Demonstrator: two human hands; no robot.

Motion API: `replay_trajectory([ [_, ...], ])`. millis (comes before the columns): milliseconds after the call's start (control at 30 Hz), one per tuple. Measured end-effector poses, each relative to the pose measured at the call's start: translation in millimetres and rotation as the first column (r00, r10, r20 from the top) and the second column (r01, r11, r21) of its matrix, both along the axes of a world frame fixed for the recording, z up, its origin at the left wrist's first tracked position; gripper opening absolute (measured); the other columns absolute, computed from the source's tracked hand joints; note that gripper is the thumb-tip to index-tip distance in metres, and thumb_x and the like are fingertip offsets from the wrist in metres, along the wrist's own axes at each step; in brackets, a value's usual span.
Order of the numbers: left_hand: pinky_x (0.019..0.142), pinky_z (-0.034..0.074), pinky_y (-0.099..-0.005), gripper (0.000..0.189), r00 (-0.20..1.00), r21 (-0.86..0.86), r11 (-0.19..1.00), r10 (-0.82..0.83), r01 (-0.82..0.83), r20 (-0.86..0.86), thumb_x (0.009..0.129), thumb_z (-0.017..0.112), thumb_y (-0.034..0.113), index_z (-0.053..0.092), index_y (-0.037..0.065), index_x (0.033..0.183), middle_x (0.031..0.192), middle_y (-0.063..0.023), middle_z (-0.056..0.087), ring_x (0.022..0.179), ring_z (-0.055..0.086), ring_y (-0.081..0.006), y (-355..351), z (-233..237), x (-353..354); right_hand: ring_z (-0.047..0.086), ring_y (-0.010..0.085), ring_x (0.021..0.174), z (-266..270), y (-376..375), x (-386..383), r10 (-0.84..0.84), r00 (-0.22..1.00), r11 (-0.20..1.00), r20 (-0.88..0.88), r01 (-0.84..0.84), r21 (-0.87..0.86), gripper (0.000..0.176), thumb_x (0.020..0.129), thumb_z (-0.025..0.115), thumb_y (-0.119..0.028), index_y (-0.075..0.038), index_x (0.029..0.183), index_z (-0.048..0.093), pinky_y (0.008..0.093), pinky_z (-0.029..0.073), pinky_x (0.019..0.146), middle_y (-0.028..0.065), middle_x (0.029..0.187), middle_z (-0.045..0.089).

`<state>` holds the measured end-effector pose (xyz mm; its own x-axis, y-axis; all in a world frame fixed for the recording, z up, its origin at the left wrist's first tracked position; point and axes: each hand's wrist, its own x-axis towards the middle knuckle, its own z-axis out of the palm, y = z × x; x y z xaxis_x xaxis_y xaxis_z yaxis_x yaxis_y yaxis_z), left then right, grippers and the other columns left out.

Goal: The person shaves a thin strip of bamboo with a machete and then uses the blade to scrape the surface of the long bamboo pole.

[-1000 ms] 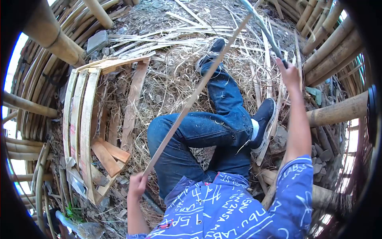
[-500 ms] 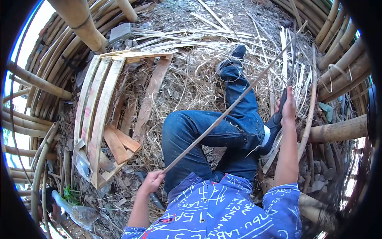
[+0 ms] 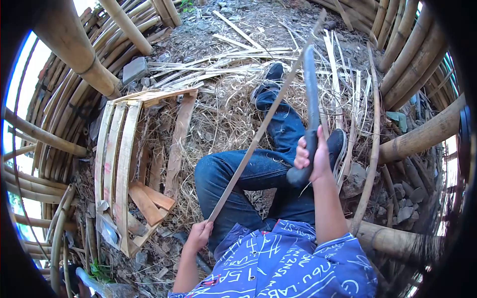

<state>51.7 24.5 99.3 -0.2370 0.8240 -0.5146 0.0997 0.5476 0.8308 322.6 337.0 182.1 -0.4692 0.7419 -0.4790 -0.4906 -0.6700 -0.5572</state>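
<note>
My left hand [image 3: 199, 235] is closed around the near end of a long, thin bamboo strip [image 3: 248, 153], by my hip. The strip slants up and away to the right across my bent leg, its far end beyond my feet. In my right hand [image 3: 318, 158] is a machete [image 3: 311, 92], gripped by its dark handle above my shoe. Its grey blade points away from me, and its tip overlaps the strip in this view.
At left lies a slatted wooden crate [image 3: 118, 159] with loose boards. Pale bamboo strips [image 3: 228, 64] and shavings [image 3: 213, 126] litter the ground ahead. Thick bamboo poles [image 3: 422, 134] stand and cross on both sides. A grey block [image 3: 134, 70] sits at upper left; rubble [image 3: 405, 213] lies right.
My right hand has brought the machete left, over my leg and close to the strip, with the blade's broad side now showing. The strip's far end has swung left and stands steeper.
</note>
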Motion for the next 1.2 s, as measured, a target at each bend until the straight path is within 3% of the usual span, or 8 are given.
replay_trajectory([
  [133,0.05,0.034,-0.0223,0.034,0.98,-0.062,0.996,0.078,-0.067,0.184,0.099,0.049,0.023,0.053,0.004,0.072,0.064,0.0041,0.047,0.054,0.041,-0.005,13,10,0,0.043,0.0136,0.036,-18,-50,-23,0.143,0.975,0.99,0.167,-0.142,-0.019,0.064,0.089,0.037,-0.071,-0.009,0.076,0.048,0.0281,0.038,0.038,0.0016,0.051,0.045],
  [367,0.039,0.028,-0.0228,0.043,0.934,-0.134,0.985,0.15,-0.111,0.326,0.102,0.042,0.036,0.054,0.005,0.074,0.051,0.0051,0.039,0.041,0.034,-0.005,32,27,2,0.046,0.0123,0.037,-37,-80,-45,0.241,0.898,0.908,0.368,-0.343,0.242,0.057,0.094,0.045,-0.059,-0.005,0.077,0.051,0.0244,0.038,0.036,0.0047,0.054,0.049],
  [433,0.039,0.028,-0.0225,0.043,0.9,-0.141,0.981,0.176,-0.129,0.398,0.102,0.042,0.037,0.056,0.005,0.076,0.051,0.0049,0.039,0.04,0.034,-0.0049,43,33,5,0.046,0.012,0.038,-37,-85,-50,0.255,0.889,0.884,0.379,-0.373,0.281,0.056,0.094,0.045,-0.057,-0.004,0.077,0.051,0.0242,0.038,0.037,0.0048,0.055,0.05],
  [533,0.038,0.028,-0.0221,0.047,0.923,-0.077,0.983,0.184,-0.168,0.338,0.102,0.038,0.04,0.059,0.003,0.082,0.05,0.0047,0.039,0.039,0.032,-0.0051,62,34,10,0.047,0.0108,0.039,-38,-94,-61,0.294,0.88,0.85,0.372,-0.419,0.32,0.053,0.096,0.046,-0.053,-0.004,0.076,0.051,0.0239,0.038,0.037,0.004,0.055,0.05],
  [733,0.036,0.026,-0.0226,0.053,0.895,-0.152,0.979,0.187,-0.136,0.404,0.101,0.037,0.045,0.06,0.001,0.081,0.047,0.0042,0.038,0.036,0.031,-0.0057,73,24,2,0.046,0.0075,0.041,-55,-109,-75,0.331,0.877,0.829,0.347,-0.446,0.337,0.044,0.097,0.052,-0.044,-0.007,0.073,0.052,0.0226,0.036,0.039,0.0004,0.053,0.049],
  [1033,0.036,0.027,-0.0232,0.05,0.924,-0.156,0.972,0.216,-0.174,0.314,0.101,0.042,0.041,0.06,0.002,0.075,0.047,0.0037,0.041,0.037,0.035,-0.0058,77,23,9,0.046,0.0043,0.045,-58,-91,-99,0.299,0.839,0.766,0.454,-0.495,0.411,0.041,0.093,0.06,-0.04,-0.006,0.072,0.056,0.0217,0.035,0.04,-0.0027,0.054,0.051],
  [1133,0.042,0.034,-0.0255,0.047,0.971,-0.048,0.982,0.186,-0.181,0.15,0.1,0.044,0.037,0.06,0.001,0.075,0.052,0.0013,0.045,0.045,0.044,-0.0066,78,26,16,0.047,0.0066,0.046,-60,-86,-109,0.284,0.799,0.743,0.531,-0.533,0.405,0.041,0.092,0.063,-0.037,-0.003,0.07,0.057,0.0255,0.036,0.043,-0.0002,0.053,0.051],
  [1200,0.045,0.036,-0.029,0.036,0.982,0.033,0.993,0.117,-0.114,-0.146,0.1,0.045,0.027,0.058,0.001,0.079,0.054,-0.0016,0.047,0.048,0.049,-0.0109,78,28,19,0.047,0.0084,0.047,-62,-85,-112,0.25,0.774,0.697,0.581,-0.561,0.447,0.041,0.09,0.064,-0.036,-0.001,0.07,0.057,0.0281,0.037,0.044,0.0027,0.053,0.051],
])
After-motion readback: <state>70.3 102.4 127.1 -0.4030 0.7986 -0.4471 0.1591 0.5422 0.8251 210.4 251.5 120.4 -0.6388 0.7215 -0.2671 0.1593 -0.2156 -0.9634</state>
